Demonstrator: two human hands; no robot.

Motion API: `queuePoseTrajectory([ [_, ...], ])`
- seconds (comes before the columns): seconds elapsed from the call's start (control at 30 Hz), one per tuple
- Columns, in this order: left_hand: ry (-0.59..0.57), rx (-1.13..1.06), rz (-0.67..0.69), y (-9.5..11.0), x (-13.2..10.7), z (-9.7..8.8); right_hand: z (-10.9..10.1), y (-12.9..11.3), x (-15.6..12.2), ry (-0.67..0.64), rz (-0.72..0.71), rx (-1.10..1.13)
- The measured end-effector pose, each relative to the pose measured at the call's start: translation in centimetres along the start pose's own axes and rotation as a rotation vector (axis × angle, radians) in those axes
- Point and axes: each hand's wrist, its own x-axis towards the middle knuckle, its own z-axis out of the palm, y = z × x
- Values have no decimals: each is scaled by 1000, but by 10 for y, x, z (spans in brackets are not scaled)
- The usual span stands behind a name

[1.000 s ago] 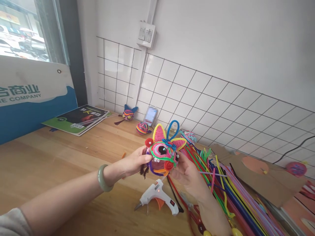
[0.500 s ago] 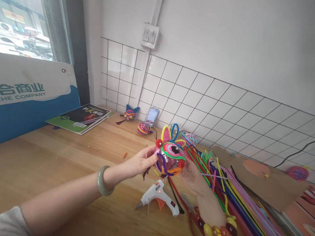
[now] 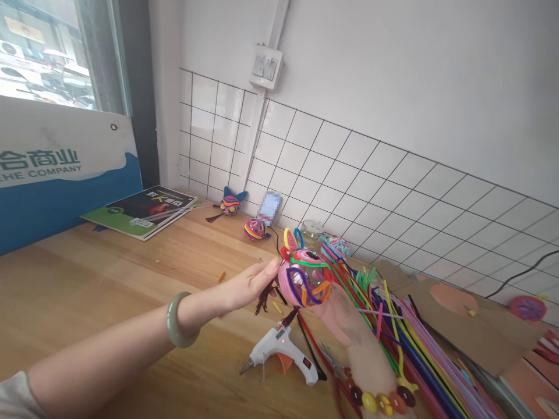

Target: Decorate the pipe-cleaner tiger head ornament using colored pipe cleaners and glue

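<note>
Between both hands is a clear round ornament [image 3: 300, 285] trimmed with coloured pipe cleaners, with yellow and blue ear loops on top and dark tassels hanging below. My left hand [image 3: 253, 285], with a green bangle on its wrist, holds its left side, fingers pressed against it. My right hand [image 3: 343, 311], wearing a beaded bracelet, supports it from the right and below; some of its fingers are hidden behind the ornament. Under it on the table lies a white glue gun [image 3: 282, 352] with an orange trigger, its small red light lit.
A long heap of pipe cleaners [image 3: 410, 331] runs along the right, beside brown cardboard [image 3: 471, 326]. Scissors [image 3: 334, 364] lie near my right wrist. At the wall stand two finished-looking ornaments, a phone [image 3: 269, 208] and a glass jar [image 3: 311, 231]. Booklets [image 3: 144, 212] lie at left.
The ornament has been tilted: its ears tip back and more of its pink left side and underside tassels show. My left fingers have straightened along its side.
</note>
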Motion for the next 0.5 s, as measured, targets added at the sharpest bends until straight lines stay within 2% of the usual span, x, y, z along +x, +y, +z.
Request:
queuePoseTrajectory([
  [0.2,-38,80,55,8,-1,-3,-1,1,1,32,38,84],
  [0.27,-47,29,31,4,-2,-2,-1,2,1,43,47,115],
  [0.37,-54,-164,-8,-3,0,-2,-4,3,1,66,44,155],
  [0.43,-1,-325,-38,-6,4,-4,-8,1,0,89,32,175],
  [0.5,161,-469,-80,-7,11,-9,-13,-2,0,120,11,191],
])
